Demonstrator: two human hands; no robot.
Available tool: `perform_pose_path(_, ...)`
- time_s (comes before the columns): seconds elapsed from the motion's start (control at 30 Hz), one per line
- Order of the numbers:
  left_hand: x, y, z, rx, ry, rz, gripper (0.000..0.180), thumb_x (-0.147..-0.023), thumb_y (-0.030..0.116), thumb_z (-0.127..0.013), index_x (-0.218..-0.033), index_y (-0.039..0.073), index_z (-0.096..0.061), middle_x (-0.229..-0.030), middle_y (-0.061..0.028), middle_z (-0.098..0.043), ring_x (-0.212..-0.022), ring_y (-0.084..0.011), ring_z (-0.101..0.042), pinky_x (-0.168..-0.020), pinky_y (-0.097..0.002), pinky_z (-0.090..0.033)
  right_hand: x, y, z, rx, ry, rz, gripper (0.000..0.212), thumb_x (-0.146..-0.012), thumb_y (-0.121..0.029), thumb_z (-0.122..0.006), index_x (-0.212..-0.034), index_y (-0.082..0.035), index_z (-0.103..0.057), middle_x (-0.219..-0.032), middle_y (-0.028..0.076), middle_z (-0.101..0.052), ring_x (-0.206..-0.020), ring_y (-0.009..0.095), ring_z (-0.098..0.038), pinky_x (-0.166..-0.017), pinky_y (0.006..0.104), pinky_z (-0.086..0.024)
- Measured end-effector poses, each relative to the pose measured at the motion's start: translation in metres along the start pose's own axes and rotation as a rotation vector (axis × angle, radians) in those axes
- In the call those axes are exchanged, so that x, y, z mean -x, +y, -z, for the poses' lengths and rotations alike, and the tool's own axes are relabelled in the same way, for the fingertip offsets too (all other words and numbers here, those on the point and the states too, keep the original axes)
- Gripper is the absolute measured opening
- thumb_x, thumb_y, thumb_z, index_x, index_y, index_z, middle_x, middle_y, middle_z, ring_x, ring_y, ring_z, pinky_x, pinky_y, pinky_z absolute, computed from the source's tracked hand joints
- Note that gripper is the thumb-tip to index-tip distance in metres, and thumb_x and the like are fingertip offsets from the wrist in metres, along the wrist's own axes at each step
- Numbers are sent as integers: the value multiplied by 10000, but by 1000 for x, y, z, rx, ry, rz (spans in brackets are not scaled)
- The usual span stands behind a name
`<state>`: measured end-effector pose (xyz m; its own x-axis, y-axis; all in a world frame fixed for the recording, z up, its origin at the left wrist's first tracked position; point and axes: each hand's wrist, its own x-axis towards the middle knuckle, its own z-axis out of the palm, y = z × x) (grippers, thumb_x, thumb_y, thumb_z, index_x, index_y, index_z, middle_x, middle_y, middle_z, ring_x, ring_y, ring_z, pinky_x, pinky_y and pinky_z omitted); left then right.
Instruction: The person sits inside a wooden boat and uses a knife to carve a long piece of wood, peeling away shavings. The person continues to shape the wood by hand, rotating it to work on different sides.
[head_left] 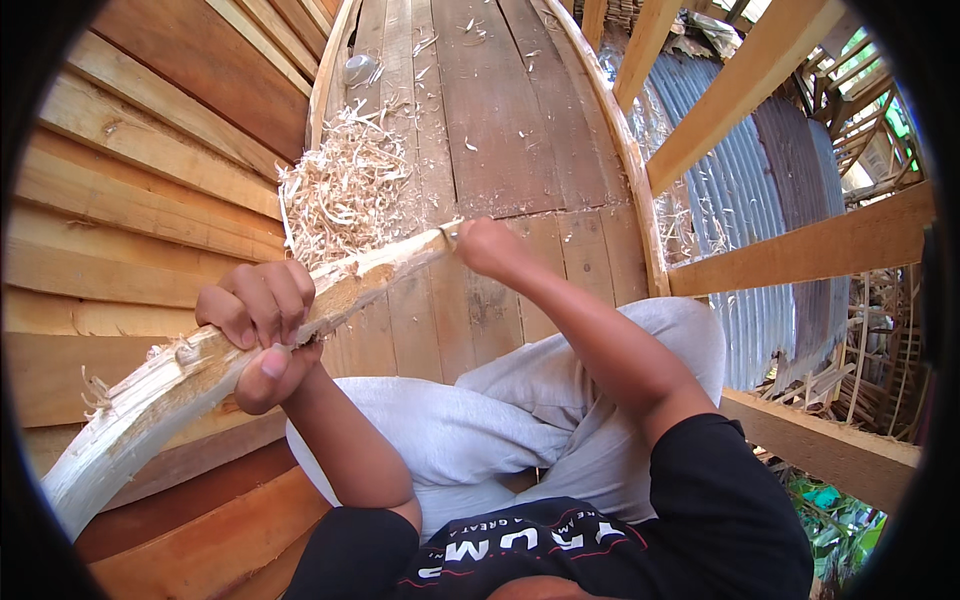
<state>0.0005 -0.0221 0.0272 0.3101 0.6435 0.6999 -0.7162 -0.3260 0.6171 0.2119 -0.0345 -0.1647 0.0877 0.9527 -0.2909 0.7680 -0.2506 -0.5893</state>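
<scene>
A long, curved wooden pole [125, 425] runs from the lower left up toward the middle, its bark stripped and its surface pale and rough. My left hand [265, 320] is wrapped around its middle, with the thumb on the near side. At the thinner far end, my right hand [487, 248] is closed in a fist. A small dark blade [449, 233] shows beside that fist, against the pole; its handle is hidden in my fingers. Thin curls of wood [97, 390] still cling to the pole's lower part.
A heap of wood shavings [350, 185] lies on the plank floor [500, 110], beside the slatted wooden wall [150, 200]. Farther back stands a small clear cup [358, 69]. Wooden railing beams [800, 240] and corrugated metal sheets [730, 170] are at the right. My crossed legs [440, 420] are below.
</scene>
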Motion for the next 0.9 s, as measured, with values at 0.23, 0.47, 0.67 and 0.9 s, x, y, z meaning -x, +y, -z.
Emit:
perform_pose_path(0.23, 2, 0, 10, -33, 186, -8, 261, -628, 77, -529, -827, 125, -368, -689, -19, -373, -603, -113, -359, -626, -285, -313, -2, 10, -11, -244, -22, -75, 440, -922, -252, -370, -927, 80, -660, -990, 313, -638, -958, 471, -614, -862, 504, -478)
perform_pose_path(0.47, 5, 1, 10, -8, 93, -1, 258, -633, 68, -535, -821, 134, -371, -687, 2, -381, -591, -105, -359, -624, -273, -306, 0, 21, -7, -103, 1, -23, 415, -919, -228, -382, -851, 100, -627, -927, 343, -623, -891, 481, -611, -809, 543, -474)
perform_pose_path(0.67, 9, 4, 13, -3, -15, -1, 265, -641, 62, -539, -824, 135, -362, -695, 2, -386, -590, -109, -360, -608, -287, -298, 25, -50, 26, -129, -10, -24, 364, -923, -206, -417, -917, 57, -668, -1005, 288, -649, -945, 425, -637, -818, 482, -504)
perform_pose_path(0.9, 5, 1, 11, -14, 71, -1, 247, -628, 65, -545, -788, 159, -382, -680, 21, -384, -574, -90, -355, -606, -247, -307, -7, 14, -7, -39, -95, -55, 388, -949, -229, -406, -1023, 43, -672, -1018, 270, -658, -928, 409, -650, -811, 474, -511)
